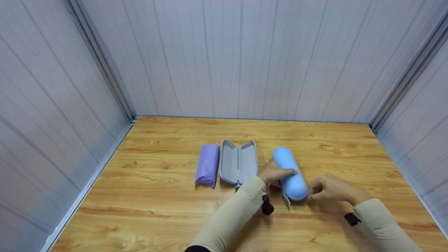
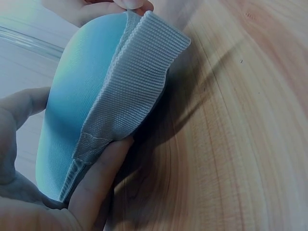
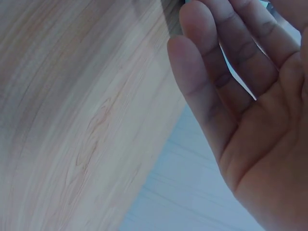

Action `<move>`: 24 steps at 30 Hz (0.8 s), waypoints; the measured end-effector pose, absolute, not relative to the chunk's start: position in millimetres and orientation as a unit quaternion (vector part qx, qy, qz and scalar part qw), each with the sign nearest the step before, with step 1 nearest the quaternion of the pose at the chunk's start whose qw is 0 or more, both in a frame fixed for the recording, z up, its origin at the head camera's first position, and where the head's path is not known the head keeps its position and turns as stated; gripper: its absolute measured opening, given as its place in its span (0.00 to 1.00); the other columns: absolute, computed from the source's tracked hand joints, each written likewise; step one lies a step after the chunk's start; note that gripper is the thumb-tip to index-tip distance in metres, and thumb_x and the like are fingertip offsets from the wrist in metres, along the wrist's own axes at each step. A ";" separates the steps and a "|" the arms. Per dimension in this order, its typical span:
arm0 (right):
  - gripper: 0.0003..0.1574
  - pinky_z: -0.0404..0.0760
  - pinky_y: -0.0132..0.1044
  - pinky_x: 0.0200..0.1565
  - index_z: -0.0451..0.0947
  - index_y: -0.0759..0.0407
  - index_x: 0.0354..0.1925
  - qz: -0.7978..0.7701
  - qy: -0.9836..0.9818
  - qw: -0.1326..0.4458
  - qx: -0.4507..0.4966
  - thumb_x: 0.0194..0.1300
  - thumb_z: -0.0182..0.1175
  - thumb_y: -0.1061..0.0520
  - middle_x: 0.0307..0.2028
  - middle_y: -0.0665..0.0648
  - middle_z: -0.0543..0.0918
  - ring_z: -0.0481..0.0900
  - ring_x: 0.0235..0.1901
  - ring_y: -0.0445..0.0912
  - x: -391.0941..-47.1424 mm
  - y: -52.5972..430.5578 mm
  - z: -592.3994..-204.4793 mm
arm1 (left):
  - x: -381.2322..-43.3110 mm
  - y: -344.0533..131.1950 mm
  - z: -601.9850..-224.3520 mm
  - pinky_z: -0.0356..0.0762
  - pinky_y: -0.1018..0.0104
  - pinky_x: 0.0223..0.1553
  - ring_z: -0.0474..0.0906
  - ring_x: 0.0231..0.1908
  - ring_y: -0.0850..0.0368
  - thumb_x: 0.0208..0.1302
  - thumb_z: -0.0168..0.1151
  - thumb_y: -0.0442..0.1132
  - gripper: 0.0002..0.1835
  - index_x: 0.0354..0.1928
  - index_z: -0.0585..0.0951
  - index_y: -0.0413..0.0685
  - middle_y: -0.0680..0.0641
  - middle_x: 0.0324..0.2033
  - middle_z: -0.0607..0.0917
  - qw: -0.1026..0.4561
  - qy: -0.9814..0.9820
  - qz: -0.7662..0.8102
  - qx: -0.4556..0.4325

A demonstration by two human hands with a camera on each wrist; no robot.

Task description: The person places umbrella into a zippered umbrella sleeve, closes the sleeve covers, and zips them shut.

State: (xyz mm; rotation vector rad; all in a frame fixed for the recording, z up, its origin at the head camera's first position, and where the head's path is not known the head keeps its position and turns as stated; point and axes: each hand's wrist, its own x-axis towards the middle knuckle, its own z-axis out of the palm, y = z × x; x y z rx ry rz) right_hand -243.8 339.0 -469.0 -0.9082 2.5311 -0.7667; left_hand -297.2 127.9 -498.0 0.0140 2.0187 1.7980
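A light blue zip-up glasses case (image 1: 288,171) is tilted on the table, its grey fabric strap (image 2: 130,82) along the zipped side. My left hand (image 1: 274,172) grips the case, thumb over its top and fingers on the strap side, as the left wrist view shows. At the near right end of the case is my right hand (image 1: 330,189), fingers curled. Its fingertips (image 2: 137,6) pinch at the zipper end there; the zipper pull itself is hidden by them. The right wrist view shows mostly the palm and curled fingers (image 3: 192,72).
Left of my left hand, a grey glasses case (image 1: 229,162) lies unfolded, inner side up. Beside it is a purple wrapped packet (image 1: 207,164). The wooden table (image 1: 147,196) is bounded by pale panel walls (image 1: 224,63) at the back and both sides.
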 end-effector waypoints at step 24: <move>0.04 0.77 0.30 0.27 0.85 0.49 0.27 -0.285 0.877 0.175 -0.345 0.54 0.66 0.52 0.24 0.40 0.82 0.79 0.24 0.35 -236.7 321.6 -470.0 | -297.9 128.6 -500.4 0.78 0.51 0.26 0.76 0.38 0.46 0.41 0.74 0.41 0.42 0.59 0.61 0.46 0.43 0.40 0.74 0.222 0.714 0.664 0.000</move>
